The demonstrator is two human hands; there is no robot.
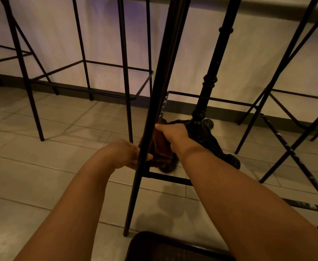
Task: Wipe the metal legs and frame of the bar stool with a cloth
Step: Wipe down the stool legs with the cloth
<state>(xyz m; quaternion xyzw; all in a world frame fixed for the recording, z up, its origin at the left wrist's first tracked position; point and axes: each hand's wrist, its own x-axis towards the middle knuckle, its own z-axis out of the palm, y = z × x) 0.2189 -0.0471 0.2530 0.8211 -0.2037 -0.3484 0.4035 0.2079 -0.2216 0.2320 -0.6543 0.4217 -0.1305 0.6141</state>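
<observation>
— Both hands at centre frame?
— Yes. The left hand [124, 153] and right hand [171, 136] each pinch the brown cloth [162, 147], wrapped against the bar stool's black leg [147, 147] above its crossbar [169, 178].

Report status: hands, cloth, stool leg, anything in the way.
Left hand grips the stool leg. Right hand holds the cloth beside that leg, above the crossbar. Ornate table base close behind; nothing blocking.
</observation>
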